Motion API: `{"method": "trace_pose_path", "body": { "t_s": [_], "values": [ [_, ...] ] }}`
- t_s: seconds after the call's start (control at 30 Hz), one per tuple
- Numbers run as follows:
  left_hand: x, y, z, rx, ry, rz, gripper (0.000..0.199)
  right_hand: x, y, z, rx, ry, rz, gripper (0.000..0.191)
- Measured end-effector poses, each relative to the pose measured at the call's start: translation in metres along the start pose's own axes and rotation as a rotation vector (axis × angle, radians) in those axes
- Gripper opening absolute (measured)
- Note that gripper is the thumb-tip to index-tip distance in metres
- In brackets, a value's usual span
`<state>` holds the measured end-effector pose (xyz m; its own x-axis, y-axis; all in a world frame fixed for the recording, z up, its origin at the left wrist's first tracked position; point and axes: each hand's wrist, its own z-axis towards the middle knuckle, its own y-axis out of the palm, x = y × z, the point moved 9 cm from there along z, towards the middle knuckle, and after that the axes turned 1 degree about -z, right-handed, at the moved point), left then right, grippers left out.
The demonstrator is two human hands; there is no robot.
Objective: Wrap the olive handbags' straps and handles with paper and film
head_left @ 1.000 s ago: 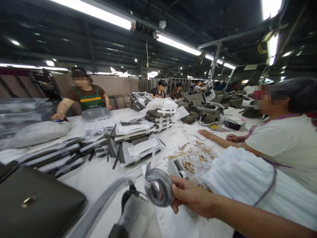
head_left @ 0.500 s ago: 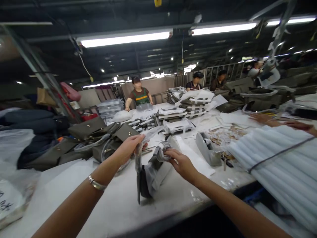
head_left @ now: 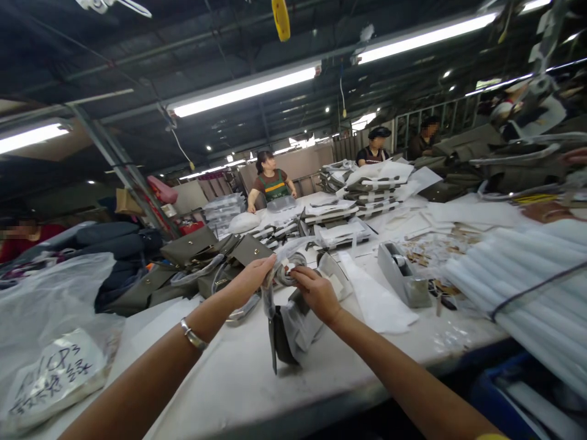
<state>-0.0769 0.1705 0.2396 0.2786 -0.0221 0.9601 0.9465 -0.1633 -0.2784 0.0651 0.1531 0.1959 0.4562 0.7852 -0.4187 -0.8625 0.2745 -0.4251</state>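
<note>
A dark olive handbag (head_left: pixel 284 345) stands on the white table (head_left: pixel 220 379), with pale wrapping against its side. My left hand (head_left: pixel 254 280) is closed on the bag's plastic-wrapped handle (head_left: pixel 268 300). Just above the bag is a coiled grey strap (head_left: pixel 282 278), pinched by the fingers of my right hand (head_left: pixel 318 294). A small white piece with a reddish spot shows at the coil, beside my right fingertips. Part of the handle is hidden behind my left fingers.
Olive handbags (head_left: pixel 190 247) are heaped at left, near a clear plastic bag (head_left: pixel 55 379) with handwriting. A grey tape dispenser (head_left: pixel 403 278) and a bundle of white foam sheets (head_left: pixel 527 269) lie at right. Stacked bags (head_left: pixel 376 186) stand further back. A co-worker (head_left: pixel 273 183) is across the table.
My right hand has brought the coiled strap left, close to my left hand. The camera view has tilted and shifted, and the co-worker across the table has turned their head.
</note>
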Motion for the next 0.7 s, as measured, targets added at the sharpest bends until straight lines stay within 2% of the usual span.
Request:
{"method": "trace_pose_path", "body": {
  "t_s": [0.1,0.23,0.37,0.43,0.5,0.7],
  "values": [
    [0.001,0.003,0.001,-0.041,-0.029,0.001,0.052,-0.004,-0.001,0.003,-0.024,-0.015,-0.018,0.039],
    [0.001,0.011,0.002,-0.095,-0.052,-0.029,0.05,-0.004,0.002,0.007,-0.123,0.006,-0.097,0.037],
    [-0.002,0.015,0.004,-0.014,-0.028,-0.108,0.046,-0.008,-0.012,-0.002,-0.153,-0.044,-0.073,0.036],
    [-0.005,0.017,0.004,0.036,-0.017,-0.158,0.048,-0.01,-0.029,-0.016,-0.132,-0.072,-0.011,0.037],
    [-0.005,0.016,0.006,0.085,-0.001,-0.194,0.052,-0.001,-0.051,-0.036,-0.103,-0.042,0.028,0.036],
    [0.018,0.006,0.009,0.188,0.105,-0.213,0.05,0.069,-0.137,-0.101,-0.044,0.238,-0.076,0.027]
  ]
}}
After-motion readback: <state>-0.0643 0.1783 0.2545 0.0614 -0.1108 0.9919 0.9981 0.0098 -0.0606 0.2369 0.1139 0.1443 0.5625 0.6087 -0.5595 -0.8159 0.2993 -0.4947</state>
